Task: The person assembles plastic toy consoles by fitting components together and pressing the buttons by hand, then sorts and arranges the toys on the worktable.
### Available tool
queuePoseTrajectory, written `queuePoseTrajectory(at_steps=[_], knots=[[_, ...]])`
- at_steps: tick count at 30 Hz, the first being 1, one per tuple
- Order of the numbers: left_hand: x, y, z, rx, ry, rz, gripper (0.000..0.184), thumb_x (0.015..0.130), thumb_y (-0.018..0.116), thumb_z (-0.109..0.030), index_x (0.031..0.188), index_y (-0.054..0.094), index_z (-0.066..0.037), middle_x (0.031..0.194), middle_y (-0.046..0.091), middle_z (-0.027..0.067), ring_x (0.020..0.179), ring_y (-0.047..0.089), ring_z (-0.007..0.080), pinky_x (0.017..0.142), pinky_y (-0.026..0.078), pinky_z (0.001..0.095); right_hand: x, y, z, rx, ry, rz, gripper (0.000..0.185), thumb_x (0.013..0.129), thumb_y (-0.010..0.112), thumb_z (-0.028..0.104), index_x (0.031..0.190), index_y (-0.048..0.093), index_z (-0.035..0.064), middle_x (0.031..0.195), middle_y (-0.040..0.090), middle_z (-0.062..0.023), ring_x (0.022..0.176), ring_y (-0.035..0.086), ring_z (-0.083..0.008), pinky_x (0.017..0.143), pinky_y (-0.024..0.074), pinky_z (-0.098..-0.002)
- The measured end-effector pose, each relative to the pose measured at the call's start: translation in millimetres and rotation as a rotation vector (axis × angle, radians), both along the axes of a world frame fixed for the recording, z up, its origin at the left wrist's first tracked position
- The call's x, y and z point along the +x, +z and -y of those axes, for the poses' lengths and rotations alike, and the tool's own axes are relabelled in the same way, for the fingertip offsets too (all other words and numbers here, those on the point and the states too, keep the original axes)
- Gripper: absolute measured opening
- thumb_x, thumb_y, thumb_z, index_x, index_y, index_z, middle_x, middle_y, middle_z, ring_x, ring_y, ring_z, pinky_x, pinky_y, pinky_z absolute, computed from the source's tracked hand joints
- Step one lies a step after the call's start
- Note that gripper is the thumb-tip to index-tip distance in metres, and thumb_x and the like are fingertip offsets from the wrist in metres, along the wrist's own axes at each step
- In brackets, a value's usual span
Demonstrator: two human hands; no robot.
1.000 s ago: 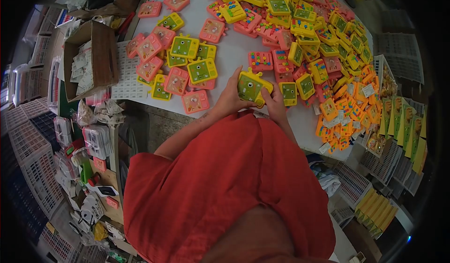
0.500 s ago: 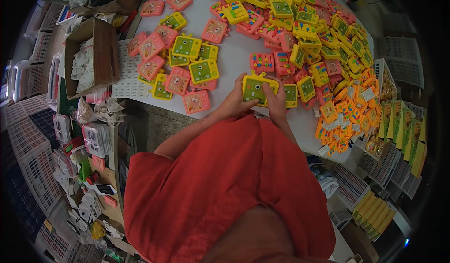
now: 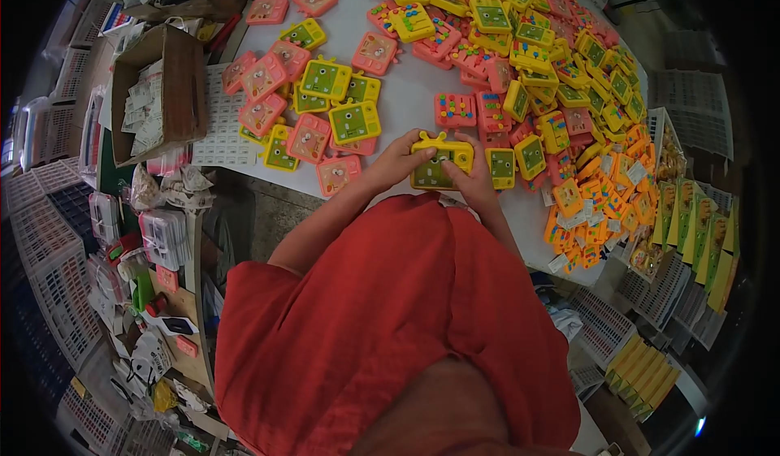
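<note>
A yellow toy game case [image 3: 443,157] with a green face panel and two small knobs on top is held in front of my body, over the table's near edge. My left hand [image 3: 402,160] grips its left side, thumb across the front. On the right side, my right hand [image 3: 474,173] is closed round it, its thumb pressed on the green panel. Another yellow toy case [image 3: 504,168] lies just right of my right hand. Pink toy cases with coloured beads [image 3: 455,110] lie beyond my hands.
A large heap of yellow and pink toy cases [image 3: 532,58] covers the table's right side, with smaller orange toys [image 3: 597,204] in front. A looser group [image 3: 325,78] lies left, by a sticker sheet [image 3: 226,123]. Beyond it stands a cardboard box [image 3: 183,90] holding paper slips.
The held yellow case has tilted and come slightly nearer my body. My left thumb has moved up onto its front, and my right thumb has slid lower on the panel.
</note>
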State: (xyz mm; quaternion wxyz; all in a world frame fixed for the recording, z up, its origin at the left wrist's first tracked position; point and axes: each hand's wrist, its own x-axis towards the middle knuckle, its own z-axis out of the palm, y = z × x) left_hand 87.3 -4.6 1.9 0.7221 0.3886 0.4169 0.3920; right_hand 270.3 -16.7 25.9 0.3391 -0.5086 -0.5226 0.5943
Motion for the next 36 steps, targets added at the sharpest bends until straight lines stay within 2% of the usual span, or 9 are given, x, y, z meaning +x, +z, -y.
queuePoseTrajectory(at_steps=[2, 12, 14, 17, 23, 25, 27, 29, 36], knots=[[-2.5, 0.1, -2.0, -0.053, -0.029, 0.116, 0.032, 0.085, 0.067, -0.022, 0.106, 0.050, -0.004, 0.092, 0.058, 0.0038, 0.084, 0.054, 0.0084, 0.070, 0.047, 0.0229, 2.9, -6.2, -0.2, -0.017, 0.001, -0.063, 0.052, 0.085, 0.062, 0.009, 0.128, 0.033, 0.0053, 0.103, 0.052, -0.0091, 0.090, 0.054, -0.0130, 0.077, 0.0478, -0.0259], [6.3, -21.9, 0.1, 0.173, 0.146, -0.295, 0.037, 0.079, 0.072, -0.017, 0.106, 0.051, -0.004, 0.093, 0.054, 0.0054, 0.083, 0.053, 0.0108, 0.071, 0.047, 0.0243, -2.5, -8.8, -0.5, 0.065, 0.127, 0.132, 0.070, 0.081, 0.063, 0.005, 0.139, 0.023, 0.0063, 0.115, 0.049, -0.0113, 0.102, 0.052, -0.0169, 0.085, 0.0455, -0.0286], [5.2, -26.4, -1.1, 0.211, 0.191, -0.318, 0.037, 0.077, 0.072, -0.016, 0.105, 0.052, -0.003, 0.090, 0.056, 0.0075, 0.081, 0.055, 0.0129, 0.071, 0.048, 0.0265, -4.2, 7.6, -0.7, -0.063, 0.120, -0.104, 0.081, 0.079, 0.063, 0.002, 0.144, 0.015, 0.0082, 0.118, 0.048, -0.0110, 0.106, 0.051, -0.0181, 0.090, 0.0439, -0.0296], [1.5, -30.4, -6.0, 0.224, 0.210, -0.321, 0.036, 0.077, 0.070, -0.012, 0.106, 0.051, -0.003, 0.090, 0.055, 0.0071, 0.082, 0.055, 0.0135, 0.072, 0.048, 0.0280, 3.9, -10.7, -1.7, -0.029, 0.098, -0.103, 0.085, 0.079, 0.062, 0.000, 0.146, 0.010, 0.0095, 0.119, 0.047, -0.0096, 0.102, 0.053, -0.0168, 0.086, 0.0465, -0.0281], [1.3, -5.3, -2.6, 0.163, 0.063, -0.044, 0.065, 0.073, 0.073, -0.004, 0.129, 0.039, -0.008, 0.110, 0.044, 0.0074, 0.105, 0.048, 0.0164, 0.089, 0.044, 0.0274, 4.1, -7.8, -2.6, -0.071, 0.000, -0.064, 0.076, 0.082, 0.060, 0.002, 0.144, 0.016, 0.0076, 0.115, 0.049, -0.0062, 0.085, 0.053, -0.0091, 0.064, 0.0471, -0.0204], [2.8, -8.2, -0.6, 0.450, 0.007, -0.468, 0.086, 0.067, 0.077, -0.003, 0.138, 0.030, -0.012, 0.115, 0.041, 0.0104, 0.114, 0.044, 0.0206, 0.096, 0.040, 0.0307, 2.4, -16.0, -0.3, -0.077, -0.029, -0.088, 0.074, 0.083, 0.059, 0.003, 0.144, 0.017, 0.0066, 0.114, 0.049, -0.0057, 0.084, 0.052, -0.0082, 0.063, 0.0460, -0.0199], [4.5, -8.1, 0.2, 0.409, 0.018, -0.452, 0.089, 0.065, 0.078, -0.003, 0.139, 0.029, -0.012, 0.115, 0.041, 0.0113, 0.114, 0.044, 0.0213, 0.097, 0.039, 0.0316, 0.8, -18.1, -1.2, -0.081, -0.059, -0.112, 0.072, 0.084, 0.059, 0.004, 0.143, 0.018, 0.0056, 0.113, 0.049, -0.0051, 0.083, 0.051, -0.0074, 0.062, 0.0449, -0.0194], [6.0, -9.2, 0.5, 0.366, 0.027, -0.431, 0.092, 0.064, 0.079, -0.004, 0.140, 0.028, -0.012, 0.114, 0.041, 0.0123, 0.114, 0.043, 0.0221, 0.098, 0.038, 0.0326, 0.7, -13.7, -2.7, -0.061, -0.039, -0.086, 0.073, 0.085, 0.058, 0.004, 0.144, 0.015, 0.0048, 0.119, 0.048, -0.0069, 0.093, 0.052, -0.0101, 0.073, 0.0466, -0.0222], [9.2, -25.4, -4.7, 0.104, 0.156, -0.116, 0.062, 0.080, 0.069, -0.008, 0.132, 0.036, -0.008, 0.108, 0.044, 0.0081, 0.097, 0.050, 0.0148, 0.085, 0.045, 0.0272, 5.0, -9.1, -5.6, -0.053, 0.140, -0.072, 0.079, 0.083, 0.055, 0.001, 0.146, 0.007, 0.0054, 0.133, 0.039, -0.0114, 0.118, 0.043, -0.0165, 0.096, 0.0369, -0.0276]])
